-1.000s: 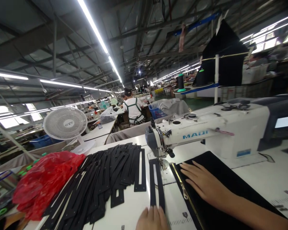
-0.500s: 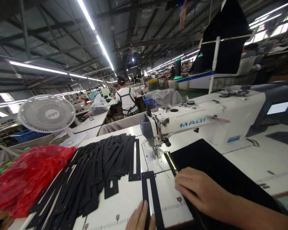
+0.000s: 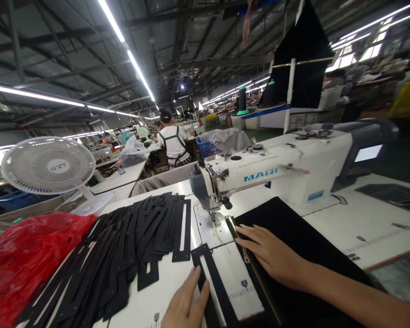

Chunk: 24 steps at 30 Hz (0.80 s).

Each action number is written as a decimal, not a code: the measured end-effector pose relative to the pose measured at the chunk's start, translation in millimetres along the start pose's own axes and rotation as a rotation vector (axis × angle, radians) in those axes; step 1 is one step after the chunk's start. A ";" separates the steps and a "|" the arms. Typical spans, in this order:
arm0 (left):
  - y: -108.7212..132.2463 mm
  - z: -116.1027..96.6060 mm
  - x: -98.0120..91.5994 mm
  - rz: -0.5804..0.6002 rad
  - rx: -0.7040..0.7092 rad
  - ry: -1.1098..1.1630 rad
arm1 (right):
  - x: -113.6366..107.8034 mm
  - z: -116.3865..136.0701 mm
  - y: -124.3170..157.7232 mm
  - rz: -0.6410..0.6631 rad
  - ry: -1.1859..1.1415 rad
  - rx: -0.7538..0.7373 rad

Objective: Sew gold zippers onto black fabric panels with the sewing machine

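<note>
My left hand (image 3: 187, 298) lies on a black slotted frame piece (image 3: 219, 280), thumb and fingertips touching its left side. The frame lies flat on the white table near its front edge. With fingers spread flat, my right hand (image 3: 271, 255) rests on a black fabric panel (image 3: 297, 230) along its zipper. This gold-toothed zipper (image 3: 264, 294) runs down the fabric's left edge, and its gold slider (image 3: 246, 258) shows just below my fingers. The zipper's far end is close to the needle area of the sewing machine (image 3: 259, 175).
Left of the frame lies a pile of similar black slotted pieces (image 3: 123, 246). A red plastic bag (image 3: 37, 255) and a white fan (image 3: 54, 164) stand beyond it. Thread cones (image 3: 242, 101) are behind the machine. A person (image 3: 172, 139) sits further back.
My right hand's fingers have spread and slid up along the zipper, uncovering the slider. My left hand has moved further up the frame's left side. The view has shifted right.
</note>
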<state>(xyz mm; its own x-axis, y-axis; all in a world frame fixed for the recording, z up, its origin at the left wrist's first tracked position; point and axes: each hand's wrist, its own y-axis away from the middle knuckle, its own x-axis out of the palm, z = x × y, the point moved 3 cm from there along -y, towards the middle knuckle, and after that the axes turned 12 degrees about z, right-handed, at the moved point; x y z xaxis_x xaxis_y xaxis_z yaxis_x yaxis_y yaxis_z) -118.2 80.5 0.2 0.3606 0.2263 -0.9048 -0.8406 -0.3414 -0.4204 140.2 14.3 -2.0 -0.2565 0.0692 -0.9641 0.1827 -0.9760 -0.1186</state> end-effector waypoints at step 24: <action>-60.0 -6.2 -12.6 -0.113 0.115 0.003 | 0.3 -4.2 -3.8 -0.137 -0.005 -0.014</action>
<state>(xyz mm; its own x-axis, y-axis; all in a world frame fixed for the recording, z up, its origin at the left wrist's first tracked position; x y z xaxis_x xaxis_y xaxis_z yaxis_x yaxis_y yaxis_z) -69.8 92.5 36.4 0.4563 0.2547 -0.8526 -0.8355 -0.2070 -0.5090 143.4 18.9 -2.9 -0.2849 0.2001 -0.9374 0.1587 -0.9546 -0.2520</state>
